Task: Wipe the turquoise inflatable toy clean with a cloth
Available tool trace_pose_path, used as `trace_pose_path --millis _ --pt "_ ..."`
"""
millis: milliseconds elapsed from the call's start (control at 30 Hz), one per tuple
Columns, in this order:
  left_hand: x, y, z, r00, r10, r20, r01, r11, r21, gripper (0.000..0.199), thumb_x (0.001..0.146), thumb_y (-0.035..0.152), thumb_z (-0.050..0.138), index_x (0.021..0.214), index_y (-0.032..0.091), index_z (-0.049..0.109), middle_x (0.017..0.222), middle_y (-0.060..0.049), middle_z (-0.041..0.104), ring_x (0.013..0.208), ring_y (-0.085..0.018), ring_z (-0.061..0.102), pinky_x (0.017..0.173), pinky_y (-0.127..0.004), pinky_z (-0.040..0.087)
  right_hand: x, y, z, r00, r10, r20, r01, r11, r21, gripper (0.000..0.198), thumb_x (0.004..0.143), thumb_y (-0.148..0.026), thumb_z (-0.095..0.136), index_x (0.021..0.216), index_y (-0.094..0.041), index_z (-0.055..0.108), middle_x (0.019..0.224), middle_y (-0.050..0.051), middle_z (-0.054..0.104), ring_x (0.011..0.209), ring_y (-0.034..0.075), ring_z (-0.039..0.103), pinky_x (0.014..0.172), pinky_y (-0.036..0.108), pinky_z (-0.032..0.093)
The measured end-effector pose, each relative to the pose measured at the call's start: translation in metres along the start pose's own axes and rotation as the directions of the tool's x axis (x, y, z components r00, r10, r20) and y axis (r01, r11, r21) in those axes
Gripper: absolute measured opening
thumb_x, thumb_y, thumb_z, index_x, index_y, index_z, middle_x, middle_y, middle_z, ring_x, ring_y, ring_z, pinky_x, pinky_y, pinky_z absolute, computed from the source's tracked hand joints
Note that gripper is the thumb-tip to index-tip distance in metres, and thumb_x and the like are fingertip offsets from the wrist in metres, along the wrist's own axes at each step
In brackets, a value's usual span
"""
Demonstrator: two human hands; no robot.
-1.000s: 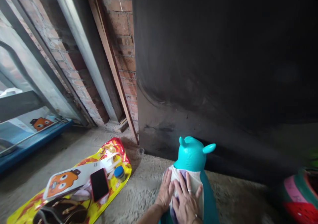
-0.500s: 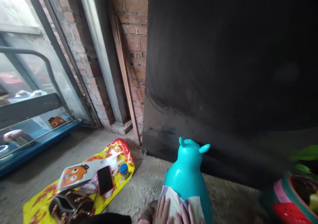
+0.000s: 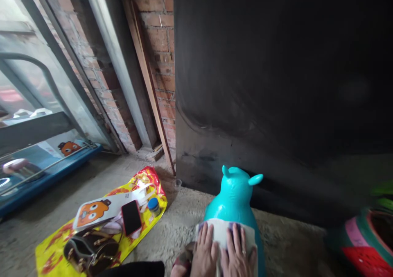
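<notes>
Left hand (image 3: 205, 254), right hand (image 3: 237, 255): both flat, side by side, fingers extended, clamped on nothing. White cloth (image 3: 219, 232): spread beneath both, on back of turquoise animal toy (image 3: 229, 205). Step in hand, as judged: pressing or wiping cloth over toy. Next stroke would call for flat palms, even pressure, toy kept steady. To left: handbag (image 3: 89, 252), phone (image 3: 131, 218) on yellow sheet (image 3: 49, 250). Beyond toy: black board (image 3: 260, 84).

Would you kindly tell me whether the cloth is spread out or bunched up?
Spread out: the cloth lies broad across the toy, with the left hand and right hand flat on it.
</notes>
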State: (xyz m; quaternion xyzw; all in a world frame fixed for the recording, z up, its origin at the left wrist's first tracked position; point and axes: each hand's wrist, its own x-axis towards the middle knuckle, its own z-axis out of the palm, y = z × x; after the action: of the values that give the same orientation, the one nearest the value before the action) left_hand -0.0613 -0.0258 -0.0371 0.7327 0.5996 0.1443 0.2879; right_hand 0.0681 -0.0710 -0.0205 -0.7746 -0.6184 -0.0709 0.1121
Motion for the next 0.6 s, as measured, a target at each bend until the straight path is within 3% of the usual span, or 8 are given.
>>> trace_pose_path --millis 133,267,467,600 --pt "0.017 0.028 -0.020 0.997 -0.059 0.043 0.063 0.994 -0.088 0.057 0.091 0.033 0.032 0.145 0.017 0.028 0.156 -0.005 0.018 0.145 -0.021 0.015 0.119 -0.040 0.021 0.036 0.008 -0.015 0.993 -0.037 0.108 0.035 0.999 0.020 0.053 0.093 -0.042 0.026 0.144 -0.027 0.032 0.154 0.002 0.018 0.143 0.031 0.014 0.106 0.069 0.020" --pt "0.017 0.030 -0.024 0.997 -0.058 0.055 0.065 0.990 -0.127 0.056 0.092 0.033 0.029 0.146 0.017 0.026 0.157 -0.004 0.017 0.145 -0.020 0.013 0.119 -0.040 0.022 0.042 0.011 -0.021 0.992 -0.065 0.104 0.065 0.998 0.008 0.053 0.094 -0.044 0.027 0.144 -0.027 0.030 0.154 0.000 0.016 0.143 0.030 0.012 0.108 0.066 0.021" --pt "-0.016 0.002 0.003 0.995 0.063 -0.076 -0.065 0.998 -0.025 0.054 0.091 0.041 0.036 0.142 0.022 0.034 0.153 -0.004 0.027 0.142 -0.023 0.025 0.116 -0.042 0.030 -0.002 0.028 -0.012 0.992 -0.124 0.030 0.122 0.992 0.041 0.053 0.093 -0.047 0.030 0.140 -0.026 0.041 0.151 0.004 0.028 0.140 0.029 0.026 0.106 0.056 0.032" --pt "-0.048 -0.017 0.027 0.957 0.221 -0.190 -0.197 0.970 0.140 0.054 0.087 0.046 0.046 0.139 0.029 0.040 0.148 -0.004 0.037 0.136 -0.027 0.039 0.107 -0.043 0.041 -0.048 0.039 -0.005 0.994 -0.105 0.008 0.105 0.994 0.005 0.051 0.092 -0.043 0.029 0.131 -0.024 0.054 0.143 0.009 0.042 0.134 0.030 0.037 0.105 0.055 0.033"
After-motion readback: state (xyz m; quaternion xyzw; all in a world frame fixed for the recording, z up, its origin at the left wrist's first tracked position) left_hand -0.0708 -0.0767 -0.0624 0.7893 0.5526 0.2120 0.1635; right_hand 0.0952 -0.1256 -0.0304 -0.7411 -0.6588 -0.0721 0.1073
